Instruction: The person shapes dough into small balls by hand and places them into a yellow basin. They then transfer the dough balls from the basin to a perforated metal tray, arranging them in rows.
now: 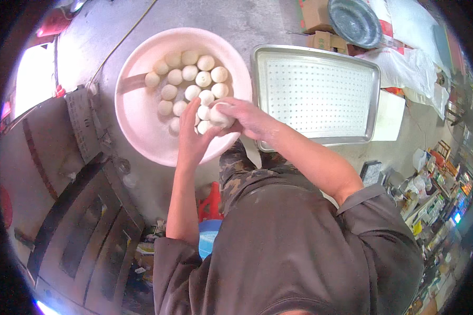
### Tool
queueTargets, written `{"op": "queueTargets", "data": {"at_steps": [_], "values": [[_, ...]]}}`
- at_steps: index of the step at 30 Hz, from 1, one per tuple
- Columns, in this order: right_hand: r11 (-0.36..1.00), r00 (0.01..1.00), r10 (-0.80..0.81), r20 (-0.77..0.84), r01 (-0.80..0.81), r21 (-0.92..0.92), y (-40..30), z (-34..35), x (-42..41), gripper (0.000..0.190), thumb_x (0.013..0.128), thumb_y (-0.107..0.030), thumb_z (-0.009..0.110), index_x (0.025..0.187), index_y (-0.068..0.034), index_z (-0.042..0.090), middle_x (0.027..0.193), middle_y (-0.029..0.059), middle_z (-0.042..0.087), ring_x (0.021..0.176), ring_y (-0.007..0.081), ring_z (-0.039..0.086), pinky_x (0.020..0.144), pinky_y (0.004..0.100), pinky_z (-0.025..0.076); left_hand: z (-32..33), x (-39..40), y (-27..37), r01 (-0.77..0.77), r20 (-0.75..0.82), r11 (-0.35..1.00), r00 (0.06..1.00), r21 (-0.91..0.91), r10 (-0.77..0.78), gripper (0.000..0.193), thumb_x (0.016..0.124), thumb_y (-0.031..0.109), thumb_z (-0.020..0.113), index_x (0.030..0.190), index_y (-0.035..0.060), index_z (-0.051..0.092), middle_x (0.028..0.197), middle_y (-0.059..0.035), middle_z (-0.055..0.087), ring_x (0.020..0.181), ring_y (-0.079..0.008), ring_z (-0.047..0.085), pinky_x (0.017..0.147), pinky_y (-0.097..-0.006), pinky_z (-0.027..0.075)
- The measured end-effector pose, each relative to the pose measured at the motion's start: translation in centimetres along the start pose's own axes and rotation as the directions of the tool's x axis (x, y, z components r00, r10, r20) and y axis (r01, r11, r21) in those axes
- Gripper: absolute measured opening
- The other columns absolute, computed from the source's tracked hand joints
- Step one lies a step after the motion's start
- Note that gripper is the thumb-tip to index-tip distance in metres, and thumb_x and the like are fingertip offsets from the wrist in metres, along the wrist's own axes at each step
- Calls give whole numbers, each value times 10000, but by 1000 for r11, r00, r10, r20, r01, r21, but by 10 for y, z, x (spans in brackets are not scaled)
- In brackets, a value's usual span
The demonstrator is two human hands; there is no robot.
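A wide, shallow pink basin [142, 126] holds several round white balls [174, 76], apparently of dough, grouped over its middle and right. My right hand [240, 118] is curled around a white ball [221, 116] above the basin's lower right part. Beside it, my left hand [193, 128] is over the basin with thumb and fingers spread, the thumb reaching toward my right hand; nothing shows in its grasp. Some balls lie partly hidden behind my fingers. To the right of the basin is a rectangular metal tray [315, 94] with rows of small holes.
A grey round basin [354, 21] rests on cardboard boxes [315, 15] at the upper right, near white plastic bags [410, 67]. A red stool [211, 202] and a blue container [209, 238] are at my left side. A cable [122, 41] runs across the concrete floor at the upper left.
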State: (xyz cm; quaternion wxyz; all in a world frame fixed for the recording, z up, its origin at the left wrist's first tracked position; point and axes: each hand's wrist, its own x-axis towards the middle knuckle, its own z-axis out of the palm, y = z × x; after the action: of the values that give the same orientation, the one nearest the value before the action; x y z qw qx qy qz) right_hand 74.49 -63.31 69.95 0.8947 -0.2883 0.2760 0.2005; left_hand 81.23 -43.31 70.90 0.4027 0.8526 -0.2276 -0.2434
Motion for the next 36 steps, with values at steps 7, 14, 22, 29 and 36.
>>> {"op": "queueTargets", "data": {"at_steps": [7,14,22,29,36], "values": [[231,607,-775,-173,17,-973,-26,-146,5,577,889,-142,805,1410,-9,593,1378,181,568,1271,335,612,1098,419,508,34,-18,-8,128,45,947,992,-295,-120,726,893,229,811,1538,38,537,1546,-169,556,1461,-317,495,1225,-446,372],[-137,470,-873,133,25,-990,5,-213,58,591,824,-47,787,1383,-49,595,1423,197,525,1304,428,526,1122,490,467,42,-21,-12,164,115,941,984,-297,-135,636,898,164,798,1481,16,590,1486,-144,604,1353,-273,581,1134,-424,454],[-66,466,-883,47,-26,-997,5,-204,62,610,806,-49,808,1379,-79,600,1409,186,563,1320,428,521,1156,509,434,36,-28,-21,181,112,934,982,-308,-153,601,894,139,796,1452,9,614,1399,-131,654,1232,-258,642,1089,-411,488],[-177,446,-891,82,-176,-968,10,-204,71,481,886,-217,794,1326,-76,661,1433,219,592,1356,422,523,1187,523,403,21,-45,-42,218,52,917,976,-334,-213,549,922,143,797,1429,13,631,1383,-131,663,1214,-245,657,1082,-402,498],[-390,496,-829,258,-181,-903,5,-228,84,396,893,-183,760,1266,-80,674,1350,195,617,1287,431,546,1102,540,452,-40,-34,-144,440,-293,882,832,-167,-471,514,932,200,807,1402,58,654,1285,-156,719,1149,-244,713,1024,-420,534]]}}
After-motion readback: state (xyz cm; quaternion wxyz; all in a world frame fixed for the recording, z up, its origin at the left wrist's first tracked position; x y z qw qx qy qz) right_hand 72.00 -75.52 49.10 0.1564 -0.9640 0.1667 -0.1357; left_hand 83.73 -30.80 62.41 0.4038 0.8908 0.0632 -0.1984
